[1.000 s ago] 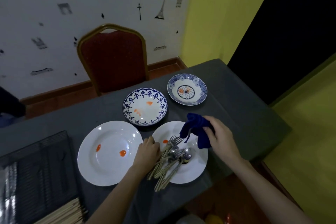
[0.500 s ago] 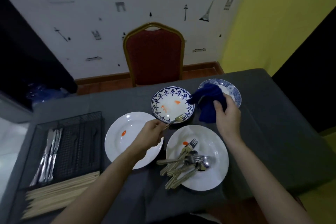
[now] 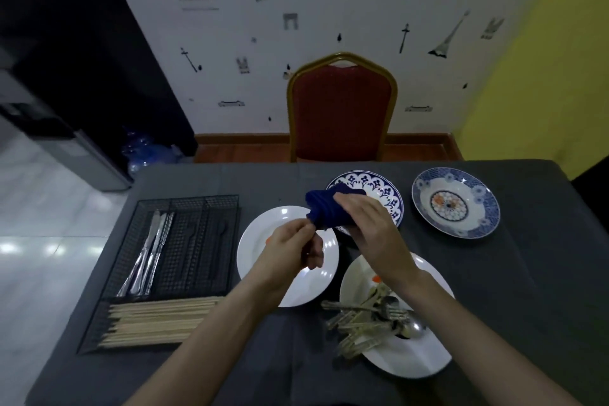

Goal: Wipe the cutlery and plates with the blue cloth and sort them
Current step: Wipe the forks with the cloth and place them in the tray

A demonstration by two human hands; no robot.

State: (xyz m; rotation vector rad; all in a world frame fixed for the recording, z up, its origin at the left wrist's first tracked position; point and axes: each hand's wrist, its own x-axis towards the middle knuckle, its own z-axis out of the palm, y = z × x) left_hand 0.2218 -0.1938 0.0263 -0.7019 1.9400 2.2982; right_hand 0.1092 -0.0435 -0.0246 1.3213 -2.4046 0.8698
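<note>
Over the left white plate (image 3: 260, 241), my right hand (image 3: 372, 227) grips the bunched blue cloth (image 3: 324, 209). My left hand (image 3: 291, 249) pinches the handle of a fork whose head is wrapped inside the cloth; the fork itself is hidden. Several forks and spoons (image 3: 365, 320) lie piled on the right white plate (image 3: 412, 359), which carries an orange smear. A blue-rimmed patterned plate (image 3: 389, 191) sits behind the cloth, and a blue floral bowl (image 3: 456, 203) stands to its right.
A black mesh cutlery tray (image 3: 197, 241) stands at the table's left, with knives (image 3: 148, 257) in its left slot and chopsticks (image 3: 158, 320) in the front compartment. A red chair (image 3: 341, 109) stands behind the grey-clothed table (image 3: 527, 273).
My left hand lifted a fork off the pile. My right hand brought the cloth down and left, and now wraps it round the fork's head. The camera view swung left.
</note>
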